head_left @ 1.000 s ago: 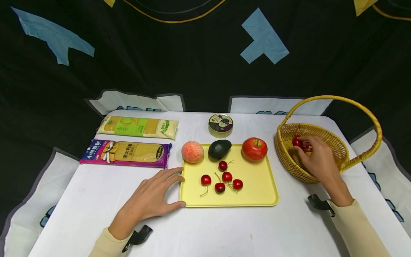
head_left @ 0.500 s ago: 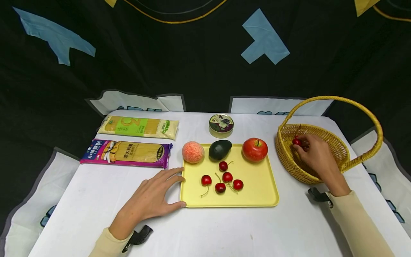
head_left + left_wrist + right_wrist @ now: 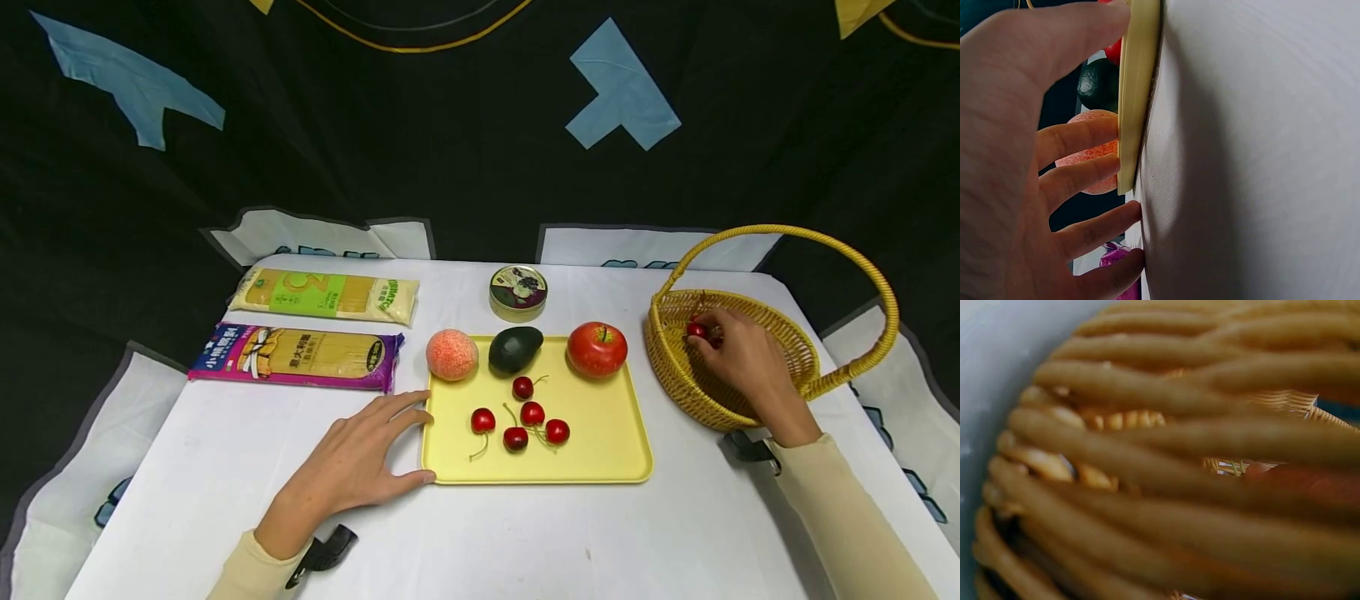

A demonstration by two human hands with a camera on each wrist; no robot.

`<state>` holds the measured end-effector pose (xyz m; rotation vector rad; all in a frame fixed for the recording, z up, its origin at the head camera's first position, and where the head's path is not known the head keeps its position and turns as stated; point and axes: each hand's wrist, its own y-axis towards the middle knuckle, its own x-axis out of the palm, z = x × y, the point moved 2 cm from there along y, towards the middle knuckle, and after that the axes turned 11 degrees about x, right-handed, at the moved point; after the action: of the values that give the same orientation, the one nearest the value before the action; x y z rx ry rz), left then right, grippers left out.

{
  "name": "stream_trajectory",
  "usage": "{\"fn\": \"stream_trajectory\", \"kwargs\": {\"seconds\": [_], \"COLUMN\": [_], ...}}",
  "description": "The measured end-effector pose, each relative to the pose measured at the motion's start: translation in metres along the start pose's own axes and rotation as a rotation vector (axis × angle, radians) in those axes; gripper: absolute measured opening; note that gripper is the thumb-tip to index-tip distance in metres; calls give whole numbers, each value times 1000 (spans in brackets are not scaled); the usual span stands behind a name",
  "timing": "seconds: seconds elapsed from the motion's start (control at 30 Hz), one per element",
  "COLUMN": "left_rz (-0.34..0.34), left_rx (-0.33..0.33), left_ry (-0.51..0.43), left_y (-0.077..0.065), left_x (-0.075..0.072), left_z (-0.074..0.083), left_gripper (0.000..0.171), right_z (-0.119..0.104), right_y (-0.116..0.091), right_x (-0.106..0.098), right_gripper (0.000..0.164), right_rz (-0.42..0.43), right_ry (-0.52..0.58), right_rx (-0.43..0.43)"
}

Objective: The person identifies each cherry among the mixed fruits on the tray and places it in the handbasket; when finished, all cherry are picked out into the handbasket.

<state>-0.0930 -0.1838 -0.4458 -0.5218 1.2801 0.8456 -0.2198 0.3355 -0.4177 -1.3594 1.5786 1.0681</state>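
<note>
My left hand (image 3: 356, 458) rests at the left side of a yellow tray (image 3: 600, 450). Its fingers are spread, with the thumb and fingertips touching the tray's edge, as the left wrist view (image 3: 1085, 169) also shows. Several red cherries (image 3: 515, 439) with stems lie on the tray, below a peach (image 3: 452, 355), an avocado (image 3: 515, 350) and an apple (image 3: 597, 350). Inside the wicker basket (image 3: 678, 387), my right hand (image 3: 746, 358) pinches red cherries (image 3: 697, 328) between thumb and fingers; the hand partly hides them. Basket weave blocks most of the right wrist view.
Two packs of noodles, one green-labelled (image 3: 322, 294) and one purple (image 3: 300, 357), lie at the left. A round tin (image 3: 517, 293) stands behind the tray. The basket's tall handle (image 3: 862, 275) arches up on the right. A dark cloth hangs behind the table.
My right hand has shifted slightly within the basket, its forearm coming a little closer to the rim, and fewer cherries show at its fingertips. The left hand and tray have stayed put.
</note>
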Motion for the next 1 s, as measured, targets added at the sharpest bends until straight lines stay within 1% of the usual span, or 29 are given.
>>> {"fn": "stream_trajectory", "kwargs": {"seconds": [0.33, 0.57, 0.83, 1.0], "left_rz": [8, -4, -3, -3], "left_rx": [2, -2, -4, -6], "left_ry": [-3, -10, -11, -14], "left_y": [0, 0, 0, 0], "left_x": [-1, 0, -1, 0], "left_z": [0, 0, 0, 1], "left_gripper": [66, 66, 66, 65], "right_z": [0, 1, -1, -4], "right_y": [1, 1, -1, -5], "right_x": [0, 1, 2, 0], "right_gripper": [35, 38, 41, 40], "right_rz": [-4, -23, -6, 19], "right_ry": [-21, -20, -41, -49], "right_rx": [-11, -7, -10, -6]}}
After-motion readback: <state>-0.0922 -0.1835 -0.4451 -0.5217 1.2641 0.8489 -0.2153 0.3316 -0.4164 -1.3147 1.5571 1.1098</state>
